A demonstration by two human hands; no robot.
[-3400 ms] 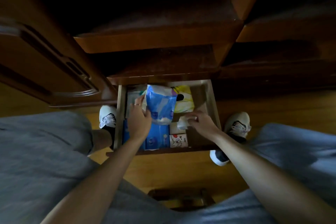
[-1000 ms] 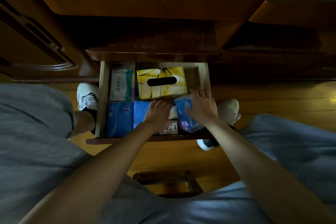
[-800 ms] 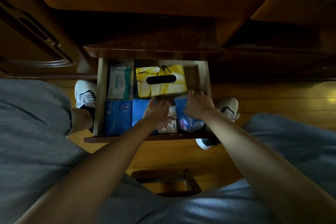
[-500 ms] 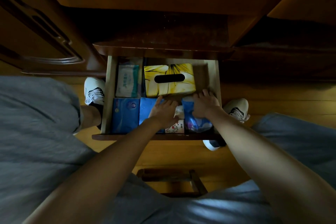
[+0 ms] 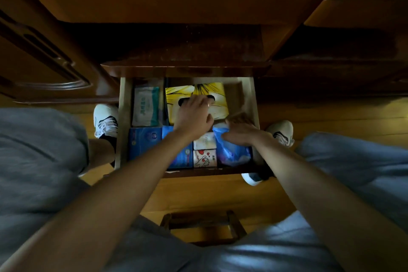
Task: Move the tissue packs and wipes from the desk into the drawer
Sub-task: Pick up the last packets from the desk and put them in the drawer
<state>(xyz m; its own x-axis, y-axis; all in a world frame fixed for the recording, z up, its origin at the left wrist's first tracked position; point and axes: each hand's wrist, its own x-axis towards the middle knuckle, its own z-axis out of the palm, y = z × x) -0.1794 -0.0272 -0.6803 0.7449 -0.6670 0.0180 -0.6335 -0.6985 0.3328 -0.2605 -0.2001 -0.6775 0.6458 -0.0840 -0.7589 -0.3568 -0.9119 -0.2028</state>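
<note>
The open wooden drawer [image 5: 124, 121] holds a green-white wipes pack [image 5: 145, 106] at back left and a yellow tissue box [image 5: 217, 97] beside it. Two blue tissue packs [image 5: 144, 142] lie in front, then two small white pocket packs [image 5: 204, 158], and a soft blue tissue bag [image 5: 231, 153] at the right. My left hand [image 5: 194, 115] lies spread over the yellow box, covering part of its slot. My right hand [image 5: 239, 131] presses on the top end of the blue bag, fingers curled on its wrapper.
The dark desk top [image 5: 176, 6] and an upper drawer front overhang the open drawer. A cabinet door [image 5: 44, 59] stands open at the left. My shoes [image 5: 106, 120] flank the drawer on the wooden floor. A small wooden stool [image 5: 203, 225] sits between my knees.
My left hand has moved from the small packs back onto the yellow box. The blue bag, held up earlier, lies in the drawer's right side under my right hand.
</note>
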